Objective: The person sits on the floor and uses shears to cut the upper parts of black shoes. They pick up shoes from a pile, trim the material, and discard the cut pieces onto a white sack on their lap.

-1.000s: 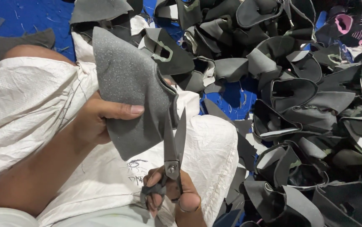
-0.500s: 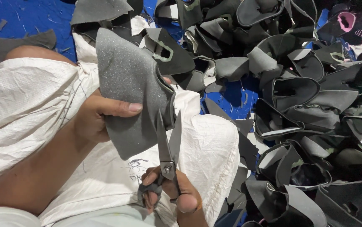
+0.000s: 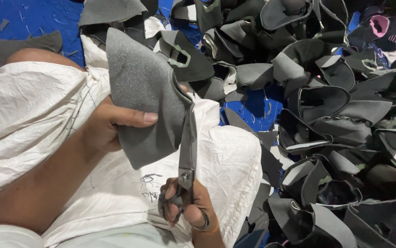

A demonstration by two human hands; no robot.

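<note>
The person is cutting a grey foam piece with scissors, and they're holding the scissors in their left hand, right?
Not quite. The scissors are in the right hand, with its fingers through the handles. The left hand holds the grey foam piece instead. The head view shows this; the rest is right, with the blades closed along the foam's edge.
</note>
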